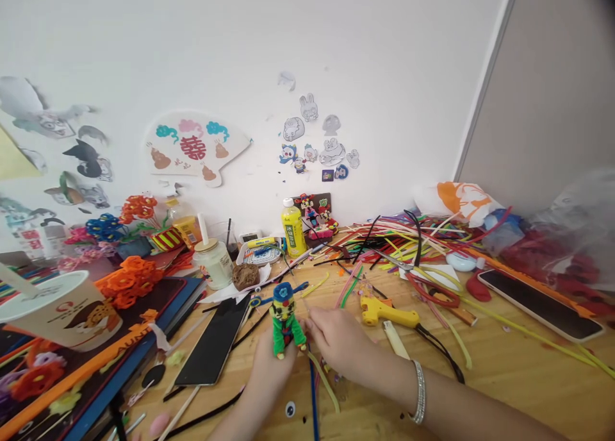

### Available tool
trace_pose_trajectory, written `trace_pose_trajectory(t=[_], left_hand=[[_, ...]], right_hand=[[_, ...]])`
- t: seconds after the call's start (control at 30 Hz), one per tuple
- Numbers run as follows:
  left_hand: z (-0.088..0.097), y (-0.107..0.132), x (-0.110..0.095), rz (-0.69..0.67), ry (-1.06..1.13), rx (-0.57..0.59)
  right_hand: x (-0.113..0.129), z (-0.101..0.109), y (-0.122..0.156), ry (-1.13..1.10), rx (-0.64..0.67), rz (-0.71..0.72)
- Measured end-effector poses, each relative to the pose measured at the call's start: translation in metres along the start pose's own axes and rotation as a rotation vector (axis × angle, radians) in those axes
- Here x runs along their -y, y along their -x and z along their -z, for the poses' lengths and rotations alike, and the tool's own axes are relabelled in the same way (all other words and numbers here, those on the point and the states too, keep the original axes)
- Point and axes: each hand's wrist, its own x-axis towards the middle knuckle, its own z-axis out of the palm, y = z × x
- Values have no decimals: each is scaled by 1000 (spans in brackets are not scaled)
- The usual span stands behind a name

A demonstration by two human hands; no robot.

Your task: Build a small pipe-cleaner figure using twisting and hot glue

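Above wooden table (pixel 509 386), hands (pixel 339 340), green-clothed figurine (pixel 283 325) held upright

- Wall (pixel 375 56): white, bare up high, lightly scuffed lower down.
- Fan cutout (pixel 192 149): stuck on the wall, red lettering at its middle.
- Animal stickers (pixel 309 108): clustered right of the fan, mostly grey.
- Trim (pixel 485 82): pale, slanting, edging a greyer panel (pixel 552 95), perhaps a second wall; that side is blurred.
- Table (pixel 519 364): light wood, visible grain.
- Light: soft, even.
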Motion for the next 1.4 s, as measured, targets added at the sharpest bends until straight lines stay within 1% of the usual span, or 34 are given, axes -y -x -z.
trace_pose_trajectory(t=[0.07, 0.17, 0.23, 0.27, 0.3, 0.37, 0.47, 0.5, 0.57, 0.63, 0.73, 0.77, 0.83, 0.9, 0.93, 1.0, 1.07, 1.13, 1.27, 1.33, 1.4], left_hand=[[-1, 0, -3, 88, 79, 45], [-2, 1, -6, 243, 295, 164], [-1, 2, -7, 283, 406, 213], [-1, 2, -7, 284, 421, 214], [1, 2, -7, 270, 397, 190], [3, 1, -5, 190, 240, 97], [6, -1, 4, -40, -84, -32], [7, -1, 8, -111, -158, -46], [7, -2, 13, -187, -235, -55], [6, -2, 12, -171, -226, -39], [7, -2, 1, -45, -139, 6], [8, -2, -4, 7, -124, 2], [9, -2, -10, 97, -107, 37], [9, -2, -10, 124, -119, 59], [9, -2, -7, 111, -136, 55], [7, -3, 1, 51, -191, 11], [5, -2, 8, -32, -263, -20], [4, -1, 11, -124, -341, -44], [2, 4, 7, -287, -518, -63], [1, 7, 5, -326, -581, -67], [-1, 10, 3, -334, -608, -80]], right_hand=[[-2, 0, -1, -31, 9, 10], [-6, 3, -2, -111, 44, 60], [-8, 5, -3, -190, 69, 97], [-9, 6, -4, -243, 80, 106], [-11, 6, -5, -303, 93, 104], [-13, 5, -7, -436, 125, 70], [-17, 2, -11, -583, 170, 20], [-18, 1, -13, -599, 177, 14], [-19, 0, -14, -603, 182, 10], [-19, 1, -13, -557, 159, 13], [-16, 3, -12, -426, 107, 41], [-15, 4, -11, -378, 100, 60], [-12, 5, -9, -279, 102, 92], [-9, 5, -7, -138, 85, 104], [-8, 6, -6, -63, 70, 108], [-5, 7, -4, 56, 46, 118], [-3, 8, -3, 106, 43, 125], [-2, 8, -3, 124, 41, 108], [-1, 0, -6, 162, 86, 132], [2, -4, -7, 173, 114, 156], [4, -5, -5, 182, 111, 147]])
